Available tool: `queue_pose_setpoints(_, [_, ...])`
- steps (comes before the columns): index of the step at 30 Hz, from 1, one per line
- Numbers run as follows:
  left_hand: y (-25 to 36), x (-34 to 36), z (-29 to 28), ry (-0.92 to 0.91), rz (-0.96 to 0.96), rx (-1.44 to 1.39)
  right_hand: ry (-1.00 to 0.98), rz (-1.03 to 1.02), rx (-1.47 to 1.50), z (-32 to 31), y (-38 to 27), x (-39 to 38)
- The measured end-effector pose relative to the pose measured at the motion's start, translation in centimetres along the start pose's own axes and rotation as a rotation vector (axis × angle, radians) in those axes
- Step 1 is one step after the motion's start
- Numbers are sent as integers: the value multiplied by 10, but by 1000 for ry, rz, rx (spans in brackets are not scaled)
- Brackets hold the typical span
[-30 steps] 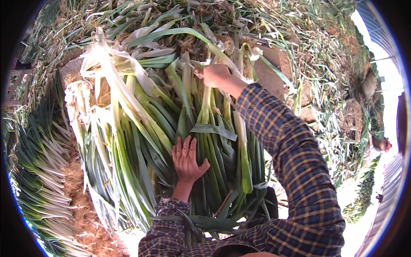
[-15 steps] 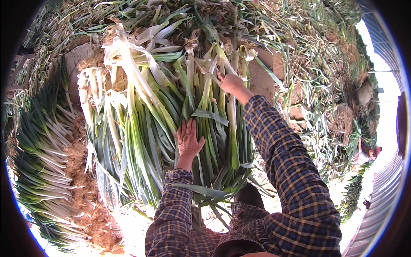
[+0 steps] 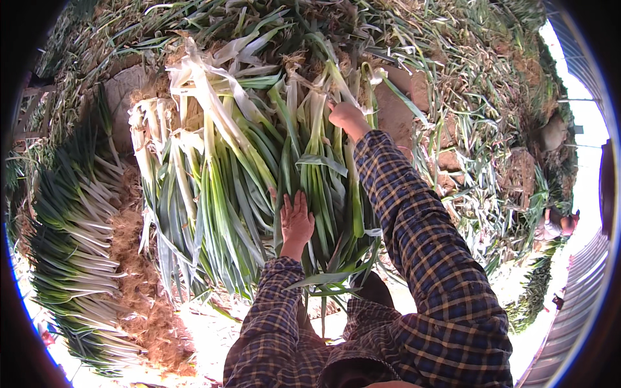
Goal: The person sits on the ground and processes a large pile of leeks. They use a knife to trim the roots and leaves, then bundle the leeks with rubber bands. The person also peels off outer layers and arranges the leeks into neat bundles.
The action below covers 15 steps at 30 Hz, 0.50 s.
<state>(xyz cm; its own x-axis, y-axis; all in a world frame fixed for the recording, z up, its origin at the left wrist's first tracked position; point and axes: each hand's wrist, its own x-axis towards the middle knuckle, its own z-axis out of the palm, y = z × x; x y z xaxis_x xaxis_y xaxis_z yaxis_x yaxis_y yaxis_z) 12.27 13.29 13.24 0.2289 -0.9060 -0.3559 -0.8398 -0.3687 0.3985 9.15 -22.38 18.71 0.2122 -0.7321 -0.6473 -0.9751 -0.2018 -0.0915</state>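
Note:
A big heap of leeks or large green onions point(image 3: 223, 187) lies before me, pale root ends away from me and green leaves toward me. My left hand point(image 3: 297, 223) rests on the green leaves right of the heap's middle, palm down and fingers spread. Beyond it to the right, my right hand point(image 3: 348, 119) is closed among the pale stalks near the root ends. Something thin reaches from its fingers toward the upper left; whether it is a blade or a dry strip of leaf, I cannot make out. A bent leaf point(image 3: 321, 161) lies across the stalks between both hands.
A long row of leeks point(image 3: 81, 258) runs down the left, beside a strip of brown root trimmings point(image 3: 145, 297). Leaf litter point(image 3: 466, 103) covers the ground behind and to the right. Another person point(image 3: 557, 225) is far off at the right, near a corrugated wall point(image 3: 569, 317).
The whole view has shifted slightly. Against the heap, my right hand has moved a little to the left, and my left hand has slid slightly toward me over the leaves.

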Motion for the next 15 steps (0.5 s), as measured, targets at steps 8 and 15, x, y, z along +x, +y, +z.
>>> queue_pose_setpoints(8, [-5,1,7,-7,8,-6,73,-30,-90,14,-10,5])
queue_pose_setpoints(15, [-7,-2,-4,-75,10,-9,-217,-299,-183,53,-71,-65])
